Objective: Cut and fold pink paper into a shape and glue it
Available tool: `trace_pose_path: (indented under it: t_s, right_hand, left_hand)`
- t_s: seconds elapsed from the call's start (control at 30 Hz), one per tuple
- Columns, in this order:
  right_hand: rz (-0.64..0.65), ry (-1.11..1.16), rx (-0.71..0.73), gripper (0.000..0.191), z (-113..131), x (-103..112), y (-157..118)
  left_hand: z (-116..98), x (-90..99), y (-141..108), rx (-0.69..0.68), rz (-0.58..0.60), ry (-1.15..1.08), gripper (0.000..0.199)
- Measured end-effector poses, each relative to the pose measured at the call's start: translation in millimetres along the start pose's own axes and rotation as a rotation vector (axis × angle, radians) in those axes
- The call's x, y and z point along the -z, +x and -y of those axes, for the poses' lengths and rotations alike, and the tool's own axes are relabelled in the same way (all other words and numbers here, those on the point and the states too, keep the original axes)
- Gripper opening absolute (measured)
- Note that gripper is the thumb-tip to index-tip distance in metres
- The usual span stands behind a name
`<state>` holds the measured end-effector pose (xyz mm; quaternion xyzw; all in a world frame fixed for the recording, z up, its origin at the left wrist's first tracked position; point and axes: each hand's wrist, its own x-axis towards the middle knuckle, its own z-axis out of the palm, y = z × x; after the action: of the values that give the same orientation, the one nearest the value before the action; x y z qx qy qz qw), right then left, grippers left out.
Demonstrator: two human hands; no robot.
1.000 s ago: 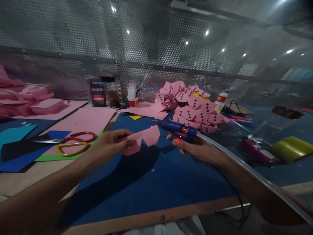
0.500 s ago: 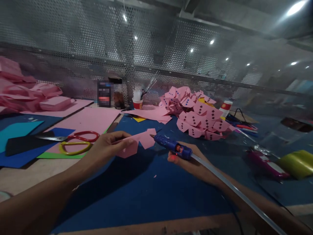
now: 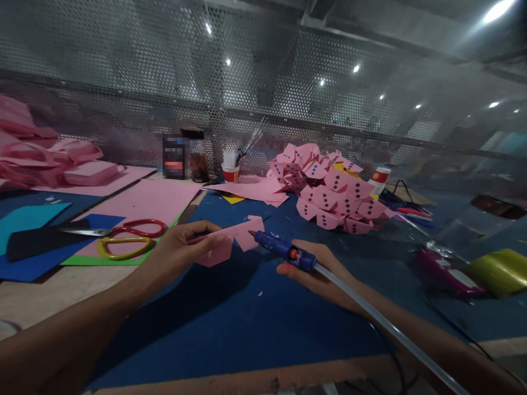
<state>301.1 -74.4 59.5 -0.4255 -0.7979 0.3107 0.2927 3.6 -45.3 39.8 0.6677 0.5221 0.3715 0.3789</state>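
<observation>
Pinched between the thumb and fingers of my left hand is a folded pink paper piece, held above the blue board. My right hand grips a blue glue gun, with a long clear glue stick coming out of its back. The gun's tip is at the flap on the right end of the pink piece; whether it touches is hard to tell. A small red light shows on my right hand's finger.
Red-and-yellow-handled scissors lie on coloured sheets at left. Pink folded papers with dark dots are heaped behind the hands. A paper cup stands at the back; a magenta tool lies at right.
The glue gun in my right hand has shifted slightly left and down, its tip moving from the flap's upper edge to lower on the flap. My left hand is nearly still.
</observation>
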Motion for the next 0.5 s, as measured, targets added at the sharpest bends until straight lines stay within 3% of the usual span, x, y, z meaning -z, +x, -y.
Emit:
trace_pose_path:
  t_s: [0.5]
  right_hand:
    - [0.003,-0.043,-0.013,0.049,-5.5,-2.5,1.4]
  left_hand:
    - [-5.6,-0.5,-2.0,-0.036,0.023,0.063,0.037]
